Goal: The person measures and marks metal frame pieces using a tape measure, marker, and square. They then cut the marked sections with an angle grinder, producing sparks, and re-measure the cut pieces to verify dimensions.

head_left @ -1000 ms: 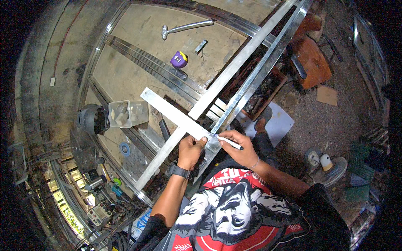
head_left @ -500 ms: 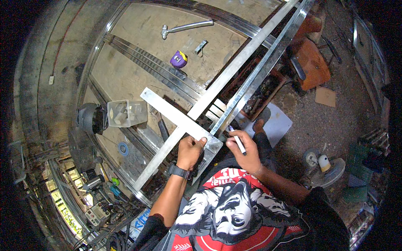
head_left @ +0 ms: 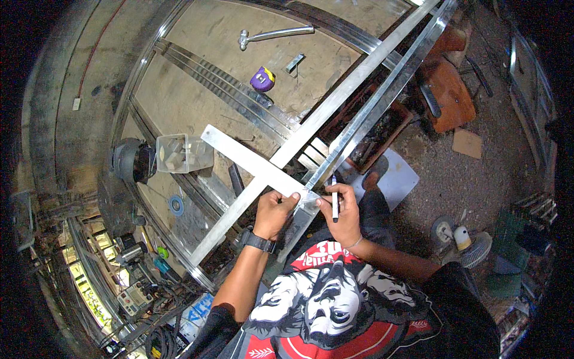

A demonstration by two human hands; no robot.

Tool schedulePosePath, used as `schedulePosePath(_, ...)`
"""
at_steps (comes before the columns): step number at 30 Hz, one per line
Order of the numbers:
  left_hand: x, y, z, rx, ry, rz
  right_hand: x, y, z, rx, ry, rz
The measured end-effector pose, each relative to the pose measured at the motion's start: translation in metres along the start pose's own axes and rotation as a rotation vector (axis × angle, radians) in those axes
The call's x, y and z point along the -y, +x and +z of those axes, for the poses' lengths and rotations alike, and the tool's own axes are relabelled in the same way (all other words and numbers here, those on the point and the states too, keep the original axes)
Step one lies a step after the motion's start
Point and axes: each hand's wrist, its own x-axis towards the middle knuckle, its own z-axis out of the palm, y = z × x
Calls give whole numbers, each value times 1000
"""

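Marker (head_left: 335, 207) is pinched by fingers of the right hand (head_left: 344, 224); a pale strip (head_left: 239, 154) (laid across a long bar (head_left: 344, 93)) is pinched by those of the left hand (head_left: 273, 215).

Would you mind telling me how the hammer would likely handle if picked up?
The hammer would probably feel head-heavy, its chunky metal head sitting at one end of a slim handle. That handle's shiny, smooth-looking surface might be slippery.
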Motion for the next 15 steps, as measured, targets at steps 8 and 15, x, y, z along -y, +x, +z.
schedulePosePath(8, 5, -4, 6, -29, 120, -30, 15, -2, -15, -100, 149, 188)
schedulePosePath(15, 24, -9, 13, 19, -51, 25, 16, -22, -12, 22, 329, 574)
